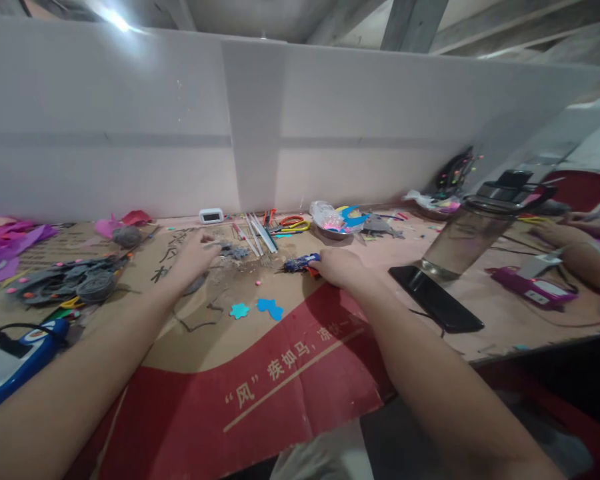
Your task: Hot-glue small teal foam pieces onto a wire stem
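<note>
My right hand (336, 267) is closed around a small blue glue gun (300, 264) that lies low over the cardboard sheet (260, 373), its tip pointing left. My left hand (196, 255) reaches forward to a pile of grey scraps (234, 252); its fingers are curled over something small and grey there that I cannot make out. Two foam cut-outs, a teal flower (239, 311) and a blue shape (271, 308), lie on the cardboard between my forearms.
Glue sticks and scissors (294, 225) lie at the back beside a metal bowl (334, 232) of colourful pieces. A black phone (435, 299) and water bottle (473, 233) stand at right. Grey foam rings (83, 280) and a blue glue gun (25, 357) sit left. Another person's arm (575, 248) rests far right.
</note>
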Demonstrator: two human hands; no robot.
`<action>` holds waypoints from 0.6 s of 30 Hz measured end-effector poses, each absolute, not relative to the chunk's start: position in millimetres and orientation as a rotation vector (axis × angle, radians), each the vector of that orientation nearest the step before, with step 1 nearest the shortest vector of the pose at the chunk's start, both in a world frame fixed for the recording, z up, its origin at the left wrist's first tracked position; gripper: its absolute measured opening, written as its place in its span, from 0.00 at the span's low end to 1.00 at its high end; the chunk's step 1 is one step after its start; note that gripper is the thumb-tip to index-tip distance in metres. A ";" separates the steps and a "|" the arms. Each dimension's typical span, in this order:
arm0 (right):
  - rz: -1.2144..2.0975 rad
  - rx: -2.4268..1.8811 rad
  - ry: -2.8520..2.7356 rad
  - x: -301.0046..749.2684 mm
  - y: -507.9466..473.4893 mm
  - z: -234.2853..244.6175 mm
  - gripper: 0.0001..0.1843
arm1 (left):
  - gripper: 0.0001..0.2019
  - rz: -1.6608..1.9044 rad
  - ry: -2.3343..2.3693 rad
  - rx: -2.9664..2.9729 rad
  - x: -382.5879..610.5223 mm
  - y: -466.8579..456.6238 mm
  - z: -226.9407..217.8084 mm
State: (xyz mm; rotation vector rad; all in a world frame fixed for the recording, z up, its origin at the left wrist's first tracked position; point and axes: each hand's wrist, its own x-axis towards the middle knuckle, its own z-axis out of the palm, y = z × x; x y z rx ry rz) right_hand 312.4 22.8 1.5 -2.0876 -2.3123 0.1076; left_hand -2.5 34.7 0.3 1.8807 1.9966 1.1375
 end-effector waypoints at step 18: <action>0.252 -1.807 -2.265 235.7 76.0 15.7 0.29 | 0.06 1.205 1.816 2.116 5.4 1.7 -44.6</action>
